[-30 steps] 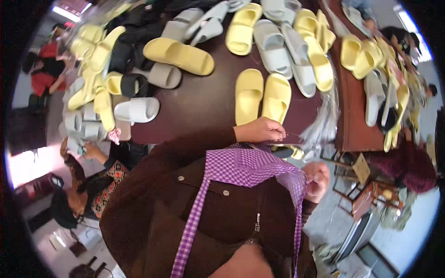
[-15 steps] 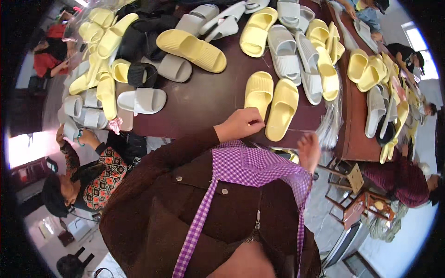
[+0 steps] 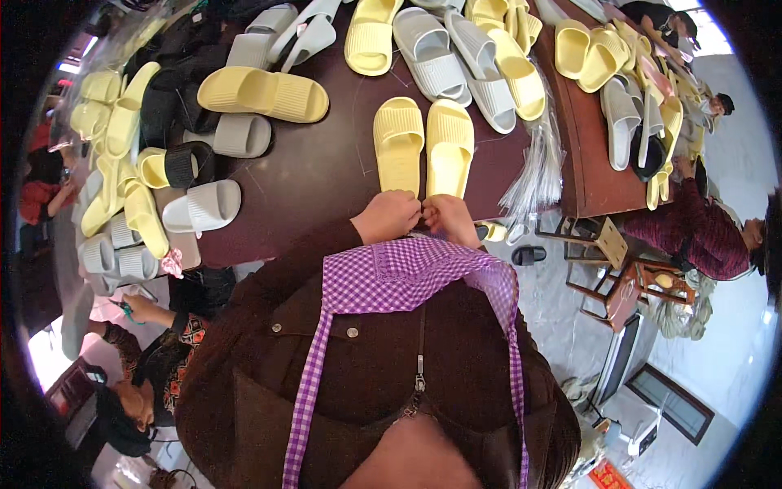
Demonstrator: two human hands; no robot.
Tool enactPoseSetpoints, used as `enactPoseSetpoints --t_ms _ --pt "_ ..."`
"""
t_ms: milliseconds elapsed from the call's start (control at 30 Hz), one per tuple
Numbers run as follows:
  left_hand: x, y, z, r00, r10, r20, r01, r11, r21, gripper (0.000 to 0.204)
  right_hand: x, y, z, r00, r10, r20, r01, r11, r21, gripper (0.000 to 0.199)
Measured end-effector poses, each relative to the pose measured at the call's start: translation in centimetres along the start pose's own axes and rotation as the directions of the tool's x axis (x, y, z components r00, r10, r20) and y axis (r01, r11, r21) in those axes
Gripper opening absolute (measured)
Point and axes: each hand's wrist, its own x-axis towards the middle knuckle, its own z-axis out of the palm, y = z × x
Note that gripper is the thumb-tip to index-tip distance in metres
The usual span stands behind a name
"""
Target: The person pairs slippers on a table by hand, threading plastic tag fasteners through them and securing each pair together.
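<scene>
So, far left there's a loose spread of yellow, grey and black slippers [image 3: 143,216] along the edge of the dark surface [image 3: 309,175]. Moving toward the middle, the left yellow slipper [image 3: 399,147] lies just up-frame of the left hand [image 3: 388,217], which sits right at its near end and is clearly the closer hand to it. Next over, the right yellow slipper [image 3: 450,151] sits alongside, with the right hand [image 3: 450,220] at its near end. Both long axes run pretty much straight up the frame, away from the fingers. The two hands about meet between those near ends, fingers curled in, but honestly I can't tell if they're pinching anything. Right of that, a bundle of clear strands [image 3: 536,167] hangs over the edge. Writing-wise, I can't read any brand or label on the yellow pair; a red sheet [image 3: 608,476] at lower right has pale markings.
</scene>
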Motion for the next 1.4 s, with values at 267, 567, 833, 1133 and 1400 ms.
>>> enactPoseSetpoints --t_ms 267,567,833,1133,1400 --pt "-1.9 0.1 0.9 0.994 -0.109 0.023 0.111 0.987 -0.119 0.014 0.7 1.8 -0.8 0.974 0.224 0.022 -0.213 0.947 -0.242 0.019" --pt "3.5 -1.3 2.7 0.982 -0.165 -0.097 0.169 0.985 0.042 0.017 7.8 -2.6 -3.4 0.994 -0.11 -0.013 0.088 0.856 -0.509 0.025" --pt "7.1 -3.0 2.7 0.917 -0.319 -0.24 0.332 0.943 0.018 0.017 7.1 -4.0 -5.7 0.82 -0.558 0.126 0.438 0.471 -0.766 0.031" --pt "7.3 -3.6 3.1 0.931 -0.287 -0.225 0.302 0.953 0.035 0.015 11.0 -8.4 -8.8 0.567 -0.814 -0.13 0.377 0.396 -0.837 0.031" --pt "7.1 -4.7 2.1 0.957 -0.124 -0.261 0.156 0.982 0.106 0.012 15.5 -9.5 -7.2 0.583 -0.786 -0.204 0.265 0.421 -0.868 0.023"
